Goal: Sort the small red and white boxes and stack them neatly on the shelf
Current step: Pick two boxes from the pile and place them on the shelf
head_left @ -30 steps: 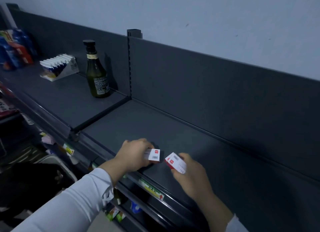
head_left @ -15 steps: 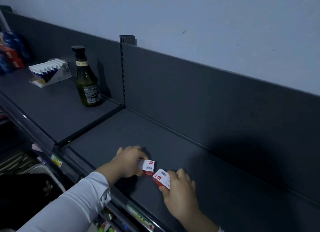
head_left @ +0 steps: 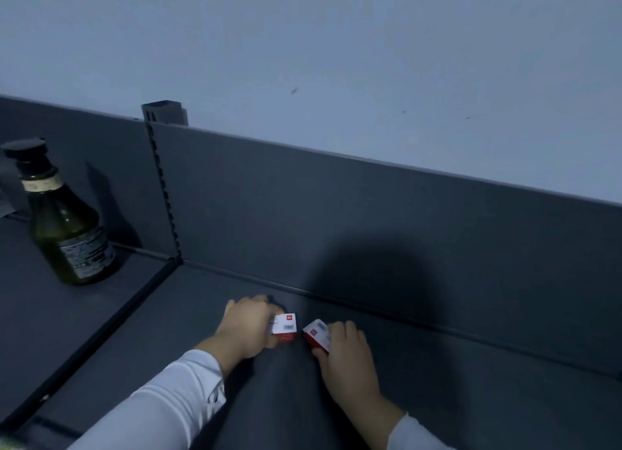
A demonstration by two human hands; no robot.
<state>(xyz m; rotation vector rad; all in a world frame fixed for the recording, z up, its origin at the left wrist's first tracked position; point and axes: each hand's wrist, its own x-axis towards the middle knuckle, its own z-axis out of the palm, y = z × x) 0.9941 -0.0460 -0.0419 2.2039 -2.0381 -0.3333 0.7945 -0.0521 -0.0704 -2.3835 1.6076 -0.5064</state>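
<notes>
Placing step: left hand point(head_left: 247, 328) fingers curled round box point(head_left: 285, 327), right hand point(head_left: 346, 352) pinching second box point(head_left: 318, 334), both low over shelf point(head_left: 471, 399). Next: align, set side by side.

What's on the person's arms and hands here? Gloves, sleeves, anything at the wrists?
No gloves: left hand and right hand are bare. Long white sleeves reach both wrists; the left sleeve is creased at the cuff, the right sleeve barely in frame. No watch or ring visible.
</notes>
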